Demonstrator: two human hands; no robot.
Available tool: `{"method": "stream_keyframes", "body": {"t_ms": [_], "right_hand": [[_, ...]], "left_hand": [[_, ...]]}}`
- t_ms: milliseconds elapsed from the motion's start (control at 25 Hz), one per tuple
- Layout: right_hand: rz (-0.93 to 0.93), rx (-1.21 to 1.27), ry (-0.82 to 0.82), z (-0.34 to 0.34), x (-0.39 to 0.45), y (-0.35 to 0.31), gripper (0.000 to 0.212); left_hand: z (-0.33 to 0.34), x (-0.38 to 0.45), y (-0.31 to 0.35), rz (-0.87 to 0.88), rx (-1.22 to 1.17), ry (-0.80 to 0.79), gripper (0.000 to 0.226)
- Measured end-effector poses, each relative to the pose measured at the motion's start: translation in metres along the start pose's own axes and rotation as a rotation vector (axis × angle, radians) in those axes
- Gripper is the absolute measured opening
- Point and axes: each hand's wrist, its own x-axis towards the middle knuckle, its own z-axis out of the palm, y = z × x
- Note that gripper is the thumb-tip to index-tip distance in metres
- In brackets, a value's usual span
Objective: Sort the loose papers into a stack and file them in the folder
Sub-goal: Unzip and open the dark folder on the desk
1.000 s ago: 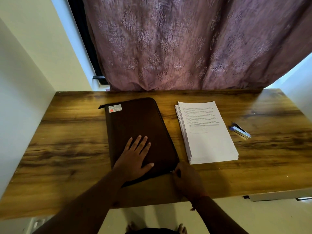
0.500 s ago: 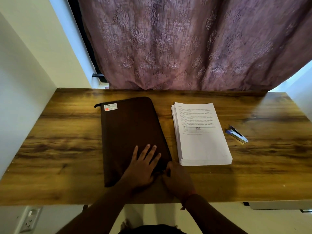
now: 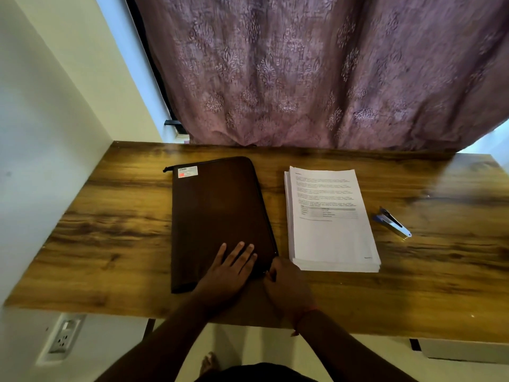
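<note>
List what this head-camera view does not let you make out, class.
- Right hand fingertips at the brown zip folder corner: curled under the hand, so a zip-pull grip is unconfirmed.
- Print on the paper stack: too small.
- Folder's label: too small.
- Folder's contents: closed cover, under the left hand.

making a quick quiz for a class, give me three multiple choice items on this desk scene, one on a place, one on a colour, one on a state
1. Where does the stapler lie?
A. right of the paper stack
B. on the folder
C. left of the folder

2. What colour is the folder?
A. white
B. dark brown
C. bright green

3. How does the left hand lie?
A. curled round the stapler
B. lifted off the table
C. flat on the folder, fingers straight

Answers:
1 A: it sits on the table beyond the paper stack.
2 B: its cover is dark brown.
3 C: its palm presses the near end of the cover.
</note>
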Motion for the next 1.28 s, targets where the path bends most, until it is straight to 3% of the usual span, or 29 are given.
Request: {"method": "stream_keyframes", "body": {"t_ms": [280,520,600,680,840,1280], "right_hand": [[0.017,-0.015,0.058,0.007,-0.003,-0.007,0.011],[0.132,0.035,0.148,0.005,-0.005,-0.004,0.012],[0.149,0.036,0.179,0.007,-0.004,-0.005,0.011],[0.141,0.032,0.202,0.009,-0.004,-0.006,0.01],[0.079,-0.063,0.165,0.012,0.005,-0.015,0.011],[0.084,-0.203,0.155,0.02,0.016,-0.036,0.012]], "left_hand": [[-0.013,0.009,0.008,-0.054,-0.065,-0.121,0.052],[-0.016,-0.006,-0.006,0.033,-0.027,0.01,0.057],[-0.008,-0.011,-0.014,0.069,-0.065,-0.085,0.053],[0.0,-0.017,-0.023,0.128,-0.079,-0.082,0.051],[0.01,-0.031,-0.045,0.249,-0.046,-0.017,0.05],[0.018,-0.041,-0.063,0.298,0.01,0.041,0.046]]}}
